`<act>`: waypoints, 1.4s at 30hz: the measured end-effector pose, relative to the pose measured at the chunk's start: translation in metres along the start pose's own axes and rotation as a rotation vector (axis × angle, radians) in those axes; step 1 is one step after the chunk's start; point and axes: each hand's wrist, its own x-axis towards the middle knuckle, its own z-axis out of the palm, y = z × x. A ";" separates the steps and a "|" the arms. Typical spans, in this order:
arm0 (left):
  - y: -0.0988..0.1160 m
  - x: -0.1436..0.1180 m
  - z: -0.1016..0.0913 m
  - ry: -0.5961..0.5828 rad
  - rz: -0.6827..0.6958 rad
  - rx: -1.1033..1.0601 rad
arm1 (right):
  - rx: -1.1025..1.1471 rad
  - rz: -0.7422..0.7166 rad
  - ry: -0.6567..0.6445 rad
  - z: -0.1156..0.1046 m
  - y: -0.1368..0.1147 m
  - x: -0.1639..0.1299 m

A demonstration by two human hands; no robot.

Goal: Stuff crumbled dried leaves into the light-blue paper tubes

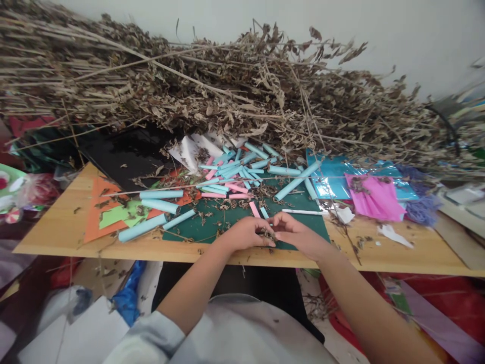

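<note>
head view, both hands [271,233] pinching dried sprig [267,233]

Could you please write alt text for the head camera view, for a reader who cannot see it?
A person's left hand and right hand meet over a green mat, pinching a small clump of dried leaves. Light blue and pink paper rolls lie scattered on the wooden table, with a big heap of dried branches behind.

I sit at a light wooden table [56,222] pushed against a plain pale wall [397,35]; soft, even light falls across my cluttered floor [87,333].
</note>
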 end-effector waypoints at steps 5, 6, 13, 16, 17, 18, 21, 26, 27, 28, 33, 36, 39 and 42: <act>-0.002 0.001 0.001 0.003 -0.030 0.002 | -0.089 -0.016 -0.028 -0.002 0.001 0.001; -0.003 0.002 0.002 0.000 -0.031 0.005 | -0.171 -0.005 -0.017 -0.003 0.000 0.001; -0.004 0.003 0.002 0.000 -0.008 0.021 | -0.833 0.184 0.118 0.013 -0.026 0.005; -0.004 0.001 0.001 0.008 0.037 0.031 | -1.068 0.213 0.190 0.022 -0.035 0.007; -0.004 0.000 0.000 0.006 0.049 0.028 | -1.103 0.195 0.205 0.023 -0.037 0.007; -0.003 -0.001 0.000 0.003 0.054 0.024 | -1.100 0.165 0.196 0.021 -0.038 0.005; -0.001 -0.002 0.000 -0.010 0.040 -0.003 | -0.908 0.029 0.143 0.008 -0.038 -0.001; 0.001 0.000 -0.001 -0.021 0.049 -0.058 | -0.825 -0.144 0.363 -0.010 -0.030 -0.010; 0.001 0.000 -0.001 -0.015 0.054 -0.054 | -0.867 -0.196 0.322 -0.008 -0.028 -0.010; 0.001 0.000 -0.001 -0.008 0.055 -0.041 | -0.921 -0.260 0.247 -0.004 -0.026 -0.010; -0.001 -0.001 -0.002 -0.001 0.032 0.042 | -1.247 -0.463 0.010 0.015 -0.025 -0.007; 0.001 -0.001 -0.003 -0.007 0.032 0.033 | -1.326 -0.482 0.043 0.015 -0.025 -0.007; 0.003 -0.001 -0.003 -0.029 0.036 0.014 | -1.308 -0.529 0.065 0.010 -0.022 -0.009; 0.003 -0.001 -0.002 -0.035 0.032 -0.009 | -1.248 -0.567 0.095 0.005 -0.015 -0.010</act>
